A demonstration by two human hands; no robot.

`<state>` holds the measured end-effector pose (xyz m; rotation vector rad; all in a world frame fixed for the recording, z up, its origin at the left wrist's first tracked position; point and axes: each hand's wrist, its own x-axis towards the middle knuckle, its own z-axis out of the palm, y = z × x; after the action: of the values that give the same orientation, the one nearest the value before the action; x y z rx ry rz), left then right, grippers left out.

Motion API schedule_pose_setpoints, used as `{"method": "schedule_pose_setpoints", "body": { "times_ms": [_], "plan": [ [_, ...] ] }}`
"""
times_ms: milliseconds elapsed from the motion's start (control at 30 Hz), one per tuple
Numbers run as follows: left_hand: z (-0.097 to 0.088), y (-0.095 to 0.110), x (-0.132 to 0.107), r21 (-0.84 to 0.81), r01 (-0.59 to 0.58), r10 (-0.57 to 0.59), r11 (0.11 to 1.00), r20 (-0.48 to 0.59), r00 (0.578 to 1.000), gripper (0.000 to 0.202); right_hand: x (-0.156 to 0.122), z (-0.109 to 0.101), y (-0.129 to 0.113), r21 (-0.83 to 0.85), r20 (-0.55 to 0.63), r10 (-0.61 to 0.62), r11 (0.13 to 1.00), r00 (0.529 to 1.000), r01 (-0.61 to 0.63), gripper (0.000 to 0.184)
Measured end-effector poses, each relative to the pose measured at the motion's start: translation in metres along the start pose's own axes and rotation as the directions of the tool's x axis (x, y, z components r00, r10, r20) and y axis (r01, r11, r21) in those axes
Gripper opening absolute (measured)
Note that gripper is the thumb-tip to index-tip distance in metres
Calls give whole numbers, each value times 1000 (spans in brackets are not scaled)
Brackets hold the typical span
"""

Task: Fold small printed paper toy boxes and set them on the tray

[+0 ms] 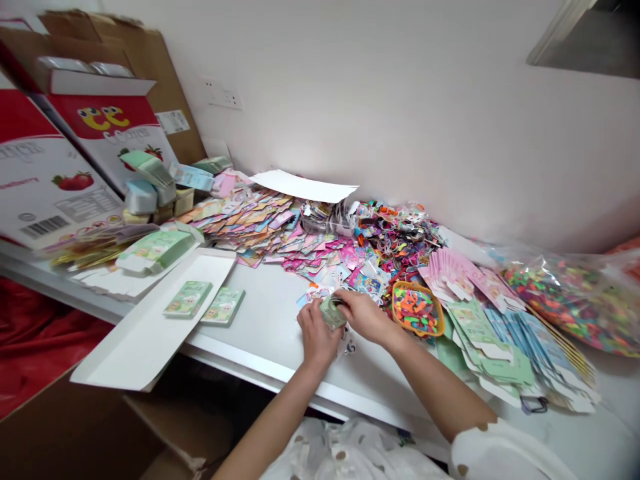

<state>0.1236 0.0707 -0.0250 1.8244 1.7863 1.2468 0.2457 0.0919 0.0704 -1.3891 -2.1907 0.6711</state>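
My left hand [320, 337] is closed around a small green cardboard box [331, 313] above the front part of the table. My right hand [364, 315] meets the upper right end of this box, its fingers pinched together. Something small and dark shows at those fingertips, too small to name. Printed stickers or cards [349, 343] lie under and just behind my hands. To the right of my right hand is an orange basket [442, 331] of small bright plastic pieces. Two closed green boxes [188, 299] lie to the left, one on a long white cardboard tray and one beside it.
The white tray [135, 347] juts over the table's front edge. Behind are heaps of colourful packets [250, 223] and tangled bands [400, 233]. Flat green cartons [493, 343] and blue cartons [535, 343] fan out at right, near a clear bag [575, 300]. Strawberry-printed boxes [50, 180] stand left.
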Motion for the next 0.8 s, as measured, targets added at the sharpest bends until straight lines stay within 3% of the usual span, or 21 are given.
{"method": "schedule_pose_setpoints", "body": {
  "times_ms": [167, 267, 367, 433, 533, 633, 700, 800],
  "plan": [
    [-6, -11, -8, -18, 22, -23, 1000, -72, 997, 66, -9, 4, -13, -50, -37, -19, 999, 999, 18, 27],
    [-10, -15, -10, -24, 58, -60, 998, -89, 994, 65, -14, 12, -14, -118, 38, -151, 981, 988, 154, 20],
    [-12, -16, -12, -19, 90, -91, 996, -115, 989, 63, -15, 22, -10, -179, 25, -243, 953, 970, 243, 19],
    [-11, -18, -14, -23, 74, -76, 997, -131, 988, 62, -13, 27, -8, -213, -36, -222, 954, 974, 210, 17],
    [-7, -20, -18, -53, 25, -32, 998, -148, 989, 63, -9, 33, -12, -329, -141, -107, 943, 984, 55, 16],
    [-4, -25, -22, -87, 66, -82, 994, -190, 978, 63, -9, 35, -21, -430, -94, -80, 902, 992, 32, 17],
    [-3, -29, -24, -100, 134, -153, 986, -224, 962, 61, -13, 33, -25, -358, -39, -143, 926, 989, 119, 19],
    [-4, -32, -24, -90, 202, -218, 975, -237, 947, 66, -20, 33, -22, -135, -151, -147, 983, 978, 127, 23]
  ]
}}
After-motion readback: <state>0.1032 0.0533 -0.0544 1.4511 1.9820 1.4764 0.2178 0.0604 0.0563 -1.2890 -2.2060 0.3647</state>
